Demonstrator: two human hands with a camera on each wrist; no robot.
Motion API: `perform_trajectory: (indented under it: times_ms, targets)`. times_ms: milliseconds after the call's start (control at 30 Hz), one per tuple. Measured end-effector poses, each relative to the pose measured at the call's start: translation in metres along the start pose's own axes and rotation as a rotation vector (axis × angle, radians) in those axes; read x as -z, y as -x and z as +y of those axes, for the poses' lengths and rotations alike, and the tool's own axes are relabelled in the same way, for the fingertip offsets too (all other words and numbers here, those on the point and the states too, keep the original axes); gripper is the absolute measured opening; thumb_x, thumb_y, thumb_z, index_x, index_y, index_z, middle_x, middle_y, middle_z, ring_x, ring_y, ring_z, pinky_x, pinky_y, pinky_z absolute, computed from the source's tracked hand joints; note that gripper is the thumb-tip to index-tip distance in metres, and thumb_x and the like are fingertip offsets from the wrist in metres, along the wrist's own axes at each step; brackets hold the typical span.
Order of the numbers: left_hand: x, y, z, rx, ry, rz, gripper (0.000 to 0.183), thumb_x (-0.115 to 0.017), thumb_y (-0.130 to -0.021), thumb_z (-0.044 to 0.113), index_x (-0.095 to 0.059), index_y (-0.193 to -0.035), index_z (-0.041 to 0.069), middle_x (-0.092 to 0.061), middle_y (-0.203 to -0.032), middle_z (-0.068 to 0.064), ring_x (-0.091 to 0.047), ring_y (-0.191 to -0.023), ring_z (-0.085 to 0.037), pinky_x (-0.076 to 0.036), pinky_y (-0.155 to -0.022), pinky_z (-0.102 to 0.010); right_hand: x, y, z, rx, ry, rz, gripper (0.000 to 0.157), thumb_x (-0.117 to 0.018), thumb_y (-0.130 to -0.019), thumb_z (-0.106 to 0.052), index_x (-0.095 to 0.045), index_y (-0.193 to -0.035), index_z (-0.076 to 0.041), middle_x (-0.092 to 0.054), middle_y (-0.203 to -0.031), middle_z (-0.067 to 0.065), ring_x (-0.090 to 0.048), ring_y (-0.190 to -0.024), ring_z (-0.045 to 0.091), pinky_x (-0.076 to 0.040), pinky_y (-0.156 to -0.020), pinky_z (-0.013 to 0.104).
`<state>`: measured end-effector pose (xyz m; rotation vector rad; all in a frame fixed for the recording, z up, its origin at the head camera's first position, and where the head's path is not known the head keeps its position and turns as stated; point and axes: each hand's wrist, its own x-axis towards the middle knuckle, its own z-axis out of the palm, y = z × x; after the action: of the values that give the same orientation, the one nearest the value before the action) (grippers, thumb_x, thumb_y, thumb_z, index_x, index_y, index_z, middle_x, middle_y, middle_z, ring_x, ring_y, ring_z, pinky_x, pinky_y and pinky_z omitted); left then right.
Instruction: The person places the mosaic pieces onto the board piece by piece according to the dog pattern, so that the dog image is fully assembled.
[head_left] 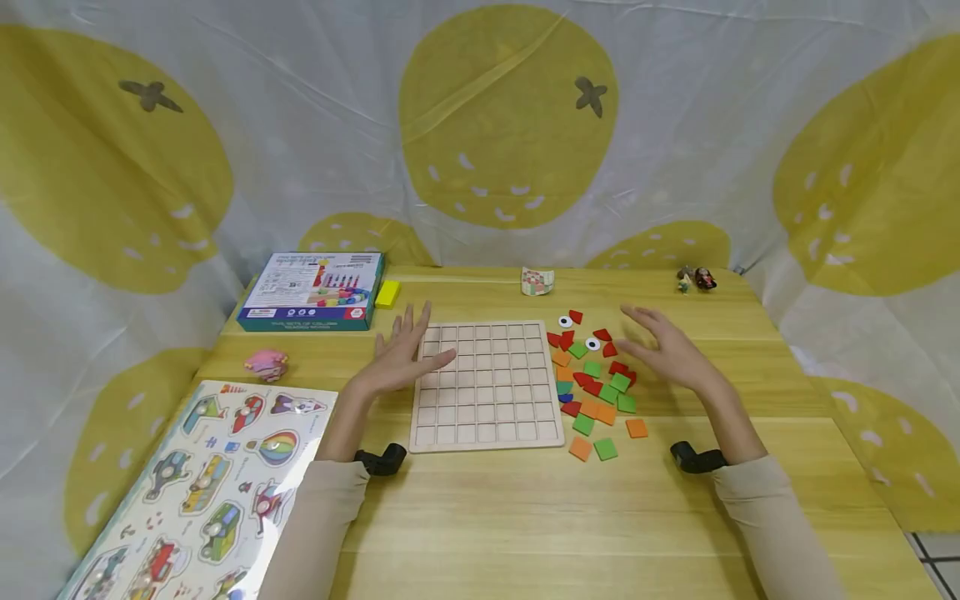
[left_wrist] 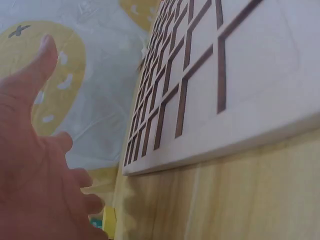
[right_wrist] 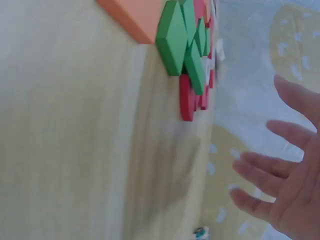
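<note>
"pale wooden grid board [head_left: 480,383] laid flat, middle of the yellow wood-grain table [head_left: 480,517]. why there?"

"easy reach from 2 sides, i'd guess. the left hand [head_left: 393,360] hangs by its left edge, fingers spread, thumb above the edge squares, holding nothing."

"and the right hand [head_left: 663,350]?"

"raised beside the loose red, green and orange tiles [head_left: 592,387], fingers parted and nearly straight, nothing in them. the tiles lie right of the board, likely so they don't cover its squares. 2 round white pieces with dark centres [head_left: 592,343] sit at the far end."

"any brand?"

"none i can make out. the white, purple and teal cardboard box [head_left: 311,287] is printed all over, but the letters are too small to trust. the white vehicle puzzle board [head_left: 307,427] shows only pictures clearly. both were probably put left to stay out of the way."
</note>
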<state>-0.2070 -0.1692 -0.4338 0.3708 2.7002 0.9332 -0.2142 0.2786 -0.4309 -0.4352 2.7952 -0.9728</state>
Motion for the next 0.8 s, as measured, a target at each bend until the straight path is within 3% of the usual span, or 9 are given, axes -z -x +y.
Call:
perform_trajectory:
  times_ms: [67,133,200,300,533,800]
  targets:
    - [0.000,0.001,-0.006,0.004,0.047,-0.059,0.102,-0.052,-0.086,0.069,0.014,-0.154,0.030,0.021,-0.161,-0.008,0.017,-0.149,-0.038,0.013,-0.112,-0.070,-0.002,-0.001,0.005,0.008,-0.034,-0.014,0.062,-0.058,-0.096,-0.036,-0.036,-0.150,-0.016,-0.037,-0.148,0.024,-0.044,-0.128,0.045,-0.045,-0.096,0.061]
    - [0.000,0.002,-0.010,0.002,0.062,-0.102,0.107,-0.058,-0.084,0.066,0.014,-0.154,0.028,0.019,-0.162,-0.012,0.017,-0.149,-0.038,0.013,-0.113,-0.069,-0.006,-0.004,0.010,0.005,-0.061,-0.027,0.056,-0.060,-0.095,-0.031,-0.044,-0.145,-0.011,-0.048,-0.137,0.024,-0.054,-0.114,0.039,-0.053,-0.084,0.047]
    - [-0.002,0.002,-0.013,-0.005,0.043,-0.140,0.114,-0.064,-0.080,0.065,0.014,-0.154,0.025,0.018,-0.162,-0.014,0.018,-0.149,-0.037,0.013,-0.114,-0.068,-0.009,-0.008,0.013,-0.023,-0.086,-0.029,0.052,-0.062,-0.094,-0.029,-0.050,-0.140,-0.009,-0.055,-0.127,0.023,-0.057,-0.100,0.032,-0.053,-0.072,0.034]
    - [-0.002,0.002,-0.018,-0.026,-0.002,-0.173,0.126,-0.074,-0.074,0.060,0.013,-0.155,0.019,0.018,-0.161,-0.017,0.018,-0.149,-0.037,0.012,-0.116,-0.065,-0.014,-0.017,0.015,-0.082,-0.121,-0.027,0.047,-0.063,-0.094,-0.026,-0.054,-0.137,-0.009,-0.061,-0.115,0.020,-0.057,-0.088,0.025,-0.048,-0.064,0.025]
    - [-0.001,0.004,-0.029,-0.080,-0.079,-0.219,0.146,-0.088,-0.058,0.053,0.012,-0.154,0.009,0.018,-0.161,-0.019,0.019,-0.148,-0.037,0.010,-0.119,-0.060,-0.018,-0.046,0.012,-0.155,-0.157,-0.008,0.041,-0.068,-0.091,-0.024,-0.062,-0.128,-0.008,-0.067,-0.096,0.019,-0.051,-0.070,0.018,-0.039,-0.057,0.023]
    - [-0.001,0.005,-0.030,-0.069,-0.104,-0.260,0.150,-0.090,-0.054,0.053,0.014,-0.153,0.007,0.022,-0.160,-0.017,0.023,-0.148,-0.035,0.011,-0.120,-0.057,-0.019,-0.061,0.016,-0.210,-0.184,0.026,0.032,-0.073,-0.086,-0.028,-0.072,-0.112,-0.011,-0.069,-0.099,0.013,-0.051,-0.072,0.017,-0.043,-0.061,0.024]
